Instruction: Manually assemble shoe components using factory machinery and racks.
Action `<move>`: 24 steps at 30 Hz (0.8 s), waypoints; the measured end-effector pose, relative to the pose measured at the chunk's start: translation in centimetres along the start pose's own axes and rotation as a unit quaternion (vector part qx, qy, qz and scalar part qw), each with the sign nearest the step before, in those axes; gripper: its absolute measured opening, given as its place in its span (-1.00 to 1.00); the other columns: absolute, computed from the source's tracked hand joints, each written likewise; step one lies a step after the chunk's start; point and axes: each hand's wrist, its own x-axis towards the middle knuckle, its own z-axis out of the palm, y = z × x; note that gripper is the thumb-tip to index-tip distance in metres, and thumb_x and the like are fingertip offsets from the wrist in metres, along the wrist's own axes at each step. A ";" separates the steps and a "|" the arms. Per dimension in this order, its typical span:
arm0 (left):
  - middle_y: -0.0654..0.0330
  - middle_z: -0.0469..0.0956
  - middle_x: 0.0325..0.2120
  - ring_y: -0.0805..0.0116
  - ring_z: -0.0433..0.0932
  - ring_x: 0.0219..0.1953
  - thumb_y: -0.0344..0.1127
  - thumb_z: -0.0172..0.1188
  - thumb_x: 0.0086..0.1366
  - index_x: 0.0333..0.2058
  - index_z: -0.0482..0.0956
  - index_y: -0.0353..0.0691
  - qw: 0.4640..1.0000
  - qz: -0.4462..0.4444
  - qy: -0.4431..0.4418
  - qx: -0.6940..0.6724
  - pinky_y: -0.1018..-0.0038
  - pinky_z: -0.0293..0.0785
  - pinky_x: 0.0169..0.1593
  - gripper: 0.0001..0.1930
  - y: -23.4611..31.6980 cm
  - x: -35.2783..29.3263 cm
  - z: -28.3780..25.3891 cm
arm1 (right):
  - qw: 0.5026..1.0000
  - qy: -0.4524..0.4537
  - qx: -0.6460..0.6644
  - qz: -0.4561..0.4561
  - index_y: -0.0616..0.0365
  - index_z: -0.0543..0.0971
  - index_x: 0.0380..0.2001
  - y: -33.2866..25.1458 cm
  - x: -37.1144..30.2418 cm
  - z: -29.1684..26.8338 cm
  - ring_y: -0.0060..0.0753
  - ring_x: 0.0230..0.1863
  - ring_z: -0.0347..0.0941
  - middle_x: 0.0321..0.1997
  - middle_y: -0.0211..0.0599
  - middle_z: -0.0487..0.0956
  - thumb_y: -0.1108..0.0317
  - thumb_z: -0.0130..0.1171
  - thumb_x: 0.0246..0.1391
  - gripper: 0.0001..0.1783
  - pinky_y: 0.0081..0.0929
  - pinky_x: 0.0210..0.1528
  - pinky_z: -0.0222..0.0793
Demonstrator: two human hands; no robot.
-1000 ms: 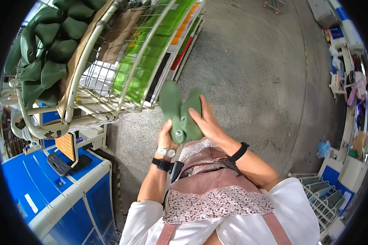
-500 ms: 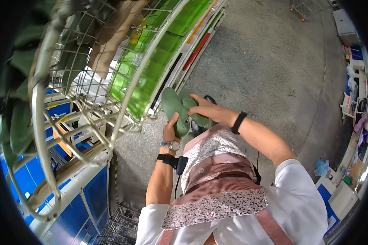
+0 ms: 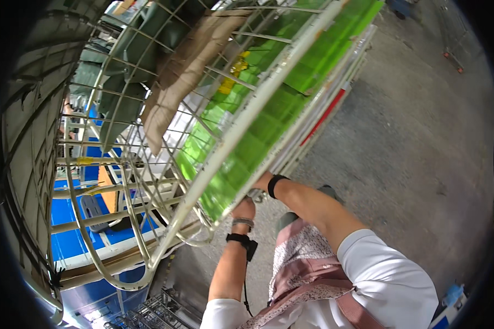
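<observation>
Both my hands are up against the lower edge of a green plastic-covered panel (image 3: 241, 183) on the side of a cream wire-mesh cart (image 3: 225, 148). My left hand (image 3: 244, 208), below a metal watch band, is at the panel's near corner; its fingers are mostly hidden. Just beyond it, my right hand (image 3: 263, 181) goes behind the panel edge, so its fingers do not show. What either hand holds cannot be made out. Dark green shapes (image 3: 329, 193) show beyond my right forearm and beside my apron (image 3: 302, 257).
Dark green pieces (image 3: 121, 109) and a brown folded sheet (image 3: 189, 66) lie inside the cart. Its bent tube frame (image 3: 132, 282) juts out at the left. Blue surfaces (image 3: 66, 236) stand beneath it, a wire rack (image 3: 164, 307) at lower left. Concrete floor (image 3: 400, 148) stretches right.
The green slipper-shaped piece that both hands held has gone from sight. My hands have moved to the cart's panel edge. The view has shifted, bringing the cart further into the picture.
</observation>
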 end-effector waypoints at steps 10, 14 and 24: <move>-0.21 0.56 -0.02 -0.18 0.52 0.05 -0.26 0.09 0.30 0.00 0.56 -0.29 0.989 -0.058 -0.125 -0.052 0.00 0.43 0.09 -0.65 -1.1 2.0 2.5 | 0.998 0.018 0.050 -0.015 0.08 0.42 0.23 -0.3 -0.6 3.4 -0.12 0.31 0.30 0.30 -0.12 0.43 0.07 0.03 0.29 -0.48 -0.23 0.39 0.16; -0.26 0.42 0.14 -0.23 0.38 0.20 -0.33 0.15 0.23 0.15 0.40 -0.37 0.991 -0.067 -0.110 -0.043 -0.01 0.28 0.26 -0.49 3.7 -3.9 -3.4 | 1.000 0.001 -0.017 -0.008 0.05 0.41 0.26 -2.4 -1.7 4.3 -0.06 0.38 0.23 0.37 -0.09 0.36 -0.02 0.00 0.27 -0.41 -0.23 0.42 0.10; -0.06 0.60 0.00 -0.07 0.58 0.04 -0.23 0.28 0.23 0.19 0.44 -0.21 0.909 -0.132 -0.321 -0.231 0.20 0.51 0.11 -0.45 -6.5 -24.5 -6.6 | 0.981 0.153 0.005 0.119 0.27 0.52 0.03 -2.5 -9.5 2.1 0.22 0.06 0.50 -0.06 0.18 0.61 0.02 0.18 0.10 -0.42 -0.04 0.09 0.43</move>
